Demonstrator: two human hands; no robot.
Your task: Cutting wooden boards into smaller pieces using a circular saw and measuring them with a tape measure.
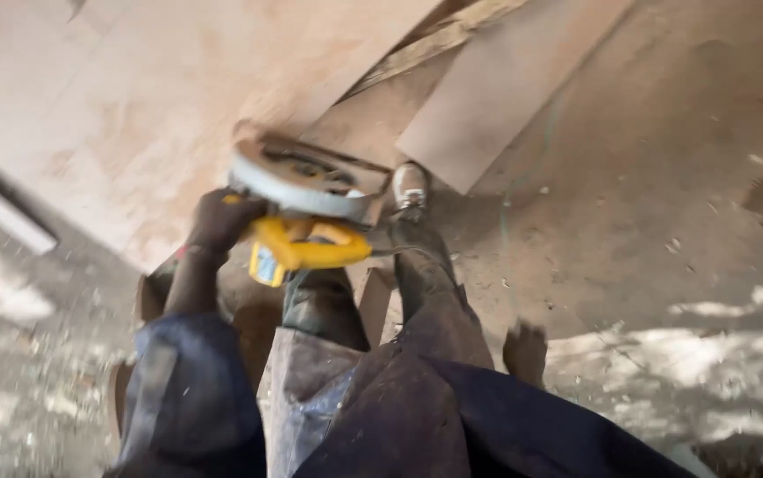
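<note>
We look straight down and the picture is smeared with motion, so we go carefully here. Our left hand [220,217] is clenched around the yellow handle of a circular saw [306,212], gripping it at the near end, and the saw hangs in the air in front of our knees, its round metal guard tilted up toward the big plywood sheet [160,97] that lies on the ground ahead. Our right hand [525,352] hangs low beside the right leg, well apart from the saw; it is blurred, and we cannot tell whether those fingers are curled or loose, though nothing shows in them. One shoe [410,188] is planted just beyond the saw, next to a smaller flat board [496,88], with a rough timber strip [434,40] lying across the top. Now the worry: we carry a heavy saw on one hand only, close over the legs and that shoe. If the grip slips, it seems likely the saw drops onto the foot or swings into the trouser leg. The dusty floor [647,221] is littered with chips and boards, so a stumble could throw us off balance with the saw in hand.
</note>
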